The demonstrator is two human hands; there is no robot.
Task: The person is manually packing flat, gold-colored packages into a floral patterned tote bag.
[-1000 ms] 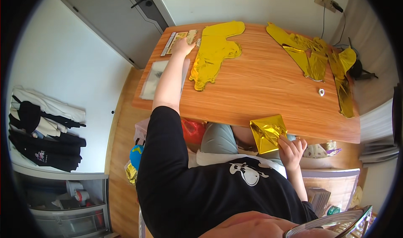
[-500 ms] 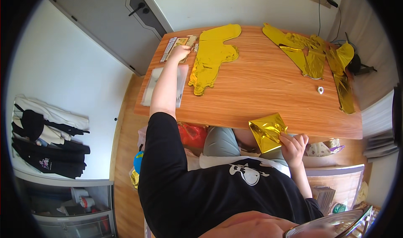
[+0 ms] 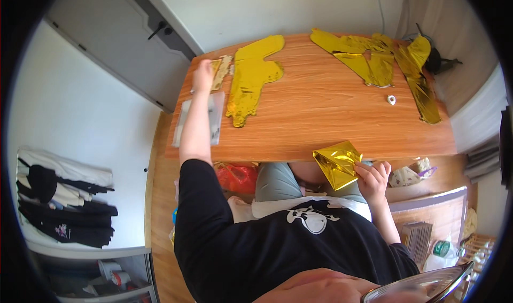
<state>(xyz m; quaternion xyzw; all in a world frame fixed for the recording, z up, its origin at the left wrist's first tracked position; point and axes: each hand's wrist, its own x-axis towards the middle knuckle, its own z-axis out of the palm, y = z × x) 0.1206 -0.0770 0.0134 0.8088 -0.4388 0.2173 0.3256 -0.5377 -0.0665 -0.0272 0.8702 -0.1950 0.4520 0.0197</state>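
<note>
Near the table's front edge, my right hand (image 3: 373, 183) pinches a folded gold foil balloon (image 3: 337, 165) by its right corner. The shiny square hangs partly over my lap. My left arm stretches to the table's far left corner. There my left hand (image 3: 202, 77) is over a small stack of cards or packets (image 3: 222, 70); its fingers are blurred and partly hidden, so I cannot tell its grip. Just right of the stack lies a flat, uninflated gold foil balloon (image 3: 251, 81). Clear plastic sleeves (image 3: 214, 116) lie beneath my left forearm.
More flat gold foil balloons lie at the back right, one wide (image 3: 368, 60) and one long (image 3: 419, 84). A small white roll of tape (image 3: 391, 99) sits near them on the wooden table (image 3: 310, 110). A red bag (image 3: 235, 177) is under the table's front edge.
My left hand has shifted left across the card stack, uncovering more of its right side. My right hand keeps hold of the folded foil balloon. The whole view has turned slightly.
</note>
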